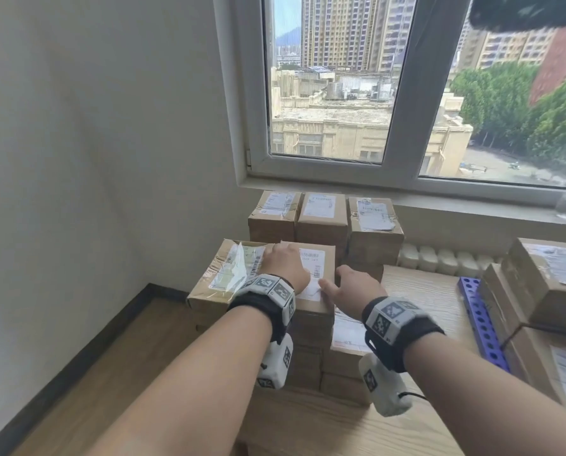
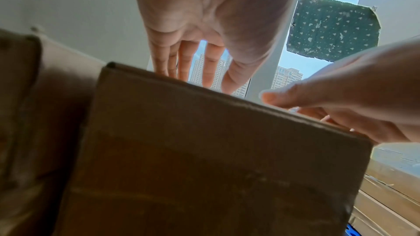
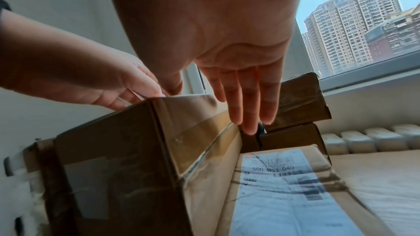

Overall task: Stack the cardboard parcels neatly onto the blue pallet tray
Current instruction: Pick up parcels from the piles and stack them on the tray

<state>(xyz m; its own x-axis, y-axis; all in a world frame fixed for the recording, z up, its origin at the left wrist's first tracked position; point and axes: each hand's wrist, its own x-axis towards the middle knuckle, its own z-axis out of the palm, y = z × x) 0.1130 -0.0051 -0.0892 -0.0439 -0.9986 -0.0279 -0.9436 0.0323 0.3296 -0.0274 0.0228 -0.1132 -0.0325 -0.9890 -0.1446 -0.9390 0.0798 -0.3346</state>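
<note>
Blue pallet tray (image 2: 347,231) a mere sliver behind parcels; top parcel's label (image 1: 312,269) partly under hands.

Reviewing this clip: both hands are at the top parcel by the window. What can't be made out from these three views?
- Blue pallet tray: only a sliver at the left wrist view's bottom edge; parcels hide the rest.
- Left hand fingertips: hidden behind the top parcel edge in the left wrist view, so contact is unclear.
- Right hand fingers: hidden by its own back in the head view.
- Label text: blurred everywhere.
</note>
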